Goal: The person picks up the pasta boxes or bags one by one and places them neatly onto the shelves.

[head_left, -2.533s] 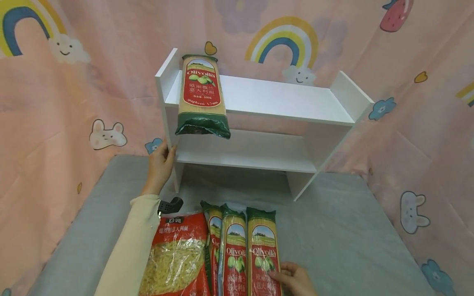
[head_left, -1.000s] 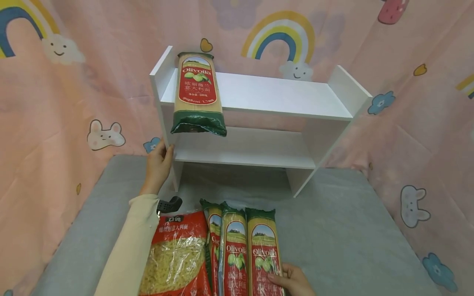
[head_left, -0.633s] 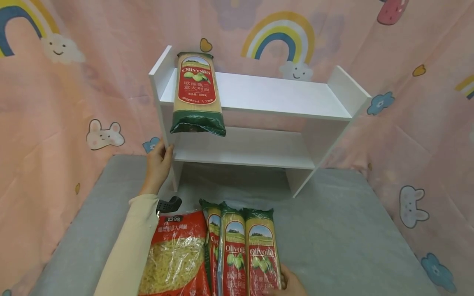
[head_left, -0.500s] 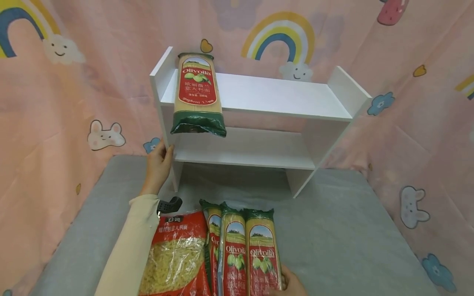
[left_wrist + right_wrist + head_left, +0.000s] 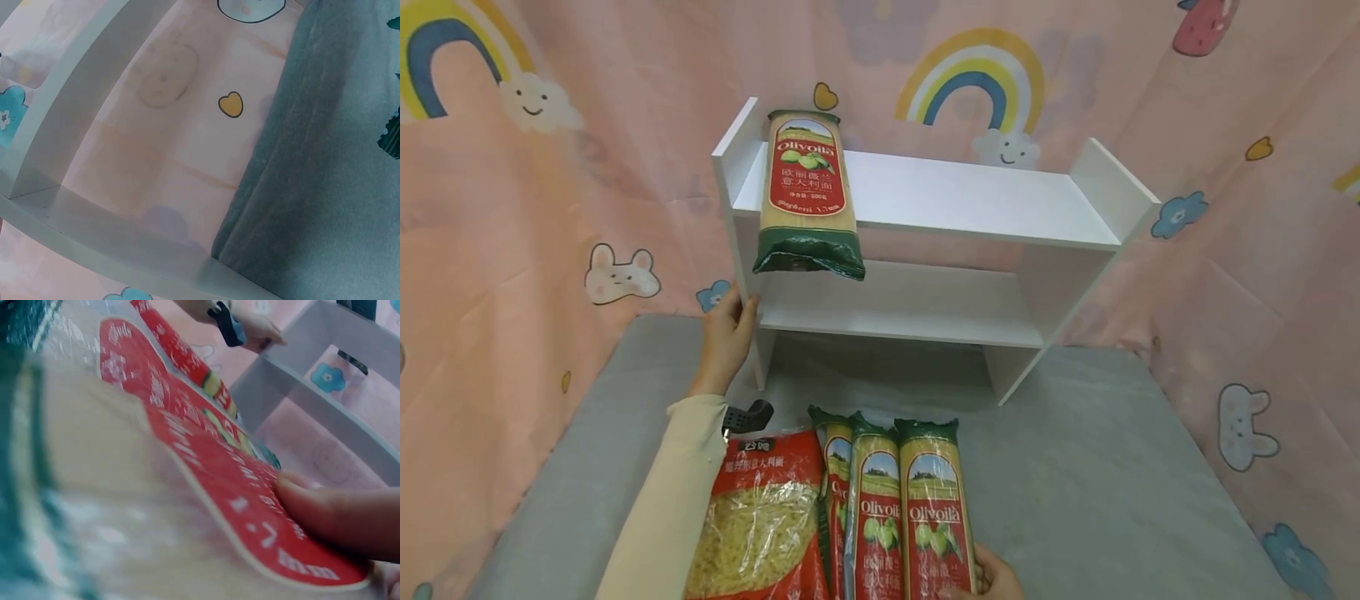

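While the shelf's left upright is clasped by the curled fingers of the left hand, the rightmost spaghetti pack — lying on the grey mat — is pinched by the right hand, thumb pressed on its label.

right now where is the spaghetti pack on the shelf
In the head view the spaghetti pack lies at the left end of the white shelf's top board, its green end overhanging the front edge, above the left hand holding the shelf's left side.
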A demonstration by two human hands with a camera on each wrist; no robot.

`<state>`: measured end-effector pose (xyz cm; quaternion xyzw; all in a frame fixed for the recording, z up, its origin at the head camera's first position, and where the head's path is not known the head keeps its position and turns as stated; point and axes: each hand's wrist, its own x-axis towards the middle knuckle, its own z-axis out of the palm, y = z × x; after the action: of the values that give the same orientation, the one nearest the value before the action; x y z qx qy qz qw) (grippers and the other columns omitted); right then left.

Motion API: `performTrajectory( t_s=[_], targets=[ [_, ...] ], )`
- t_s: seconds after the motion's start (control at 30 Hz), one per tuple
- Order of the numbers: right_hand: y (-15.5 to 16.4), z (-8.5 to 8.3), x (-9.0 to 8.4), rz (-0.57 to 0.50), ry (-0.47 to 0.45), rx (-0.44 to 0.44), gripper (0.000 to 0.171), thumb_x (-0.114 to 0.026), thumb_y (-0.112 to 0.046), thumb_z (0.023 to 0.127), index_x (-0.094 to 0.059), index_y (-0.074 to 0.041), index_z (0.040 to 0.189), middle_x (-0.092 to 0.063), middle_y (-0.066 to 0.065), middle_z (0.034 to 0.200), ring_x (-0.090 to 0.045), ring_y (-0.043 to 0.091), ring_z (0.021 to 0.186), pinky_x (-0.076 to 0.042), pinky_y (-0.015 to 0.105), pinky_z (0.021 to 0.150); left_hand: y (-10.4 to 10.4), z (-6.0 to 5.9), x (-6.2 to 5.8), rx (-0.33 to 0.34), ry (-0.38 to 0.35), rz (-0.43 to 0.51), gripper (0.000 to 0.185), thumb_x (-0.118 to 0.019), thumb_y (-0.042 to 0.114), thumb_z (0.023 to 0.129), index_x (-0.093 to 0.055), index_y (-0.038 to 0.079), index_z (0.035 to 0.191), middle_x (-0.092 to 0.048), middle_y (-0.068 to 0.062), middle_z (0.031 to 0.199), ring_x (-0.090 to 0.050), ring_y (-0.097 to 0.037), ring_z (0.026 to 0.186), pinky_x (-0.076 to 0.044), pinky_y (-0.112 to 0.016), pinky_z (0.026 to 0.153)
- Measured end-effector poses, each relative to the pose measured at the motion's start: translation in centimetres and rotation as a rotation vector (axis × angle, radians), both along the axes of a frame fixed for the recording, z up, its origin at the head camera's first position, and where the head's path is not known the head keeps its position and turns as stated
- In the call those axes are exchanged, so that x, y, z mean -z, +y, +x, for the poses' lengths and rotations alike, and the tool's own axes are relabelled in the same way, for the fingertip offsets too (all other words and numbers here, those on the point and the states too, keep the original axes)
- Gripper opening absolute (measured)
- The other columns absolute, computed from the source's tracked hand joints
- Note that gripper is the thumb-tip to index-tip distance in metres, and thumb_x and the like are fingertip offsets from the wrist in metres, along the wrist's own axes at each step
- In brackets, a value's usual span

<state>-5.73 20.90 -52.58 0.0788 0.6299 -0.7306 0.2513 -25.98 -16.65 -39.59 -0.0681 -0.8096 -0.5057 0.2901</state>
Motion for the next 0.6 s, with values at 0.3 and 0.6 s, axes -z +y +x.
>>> performTrajectory(
  t_s=[0.3,0.6],
  targets=[
    [-0.4,-0.1,-1.1,-0.021,0.017,0.091,0.09,-0.073,-0.014,0.08,-0.015,0.022,0.138,-0.066,0.02,0.106,-0.066,0.03,0.092,-0.051,0.044,0.082,0.0,-0.1,0.2,-0.005,0.016,-0.006,0.024,-0.051,0.007,0.097,-0.059,-0.006,0.115,-0.062,-0.022,0.086,-0.051,-0.022,0.068,-0.039,-0.021,0.058],
    [-0.6,-0.5,-3.0,0.103,0.09,0.156,0.09,-0.075,-0.015,0.079,-0.017,0.022,0.138,-0.065,0.023,0.105,-0.067,0.029,0.086,-0.053,0.042,0.076,0.2,0.0,0.2,0.007,0.022,-0.001,0.025,-0.051,0.006,0.097,-0.058,-0.006,0.119,-0.063,-0.025,0.089,-0.054,-0.024,0.07,-0.042,-0.026,0.059]
  ],
)
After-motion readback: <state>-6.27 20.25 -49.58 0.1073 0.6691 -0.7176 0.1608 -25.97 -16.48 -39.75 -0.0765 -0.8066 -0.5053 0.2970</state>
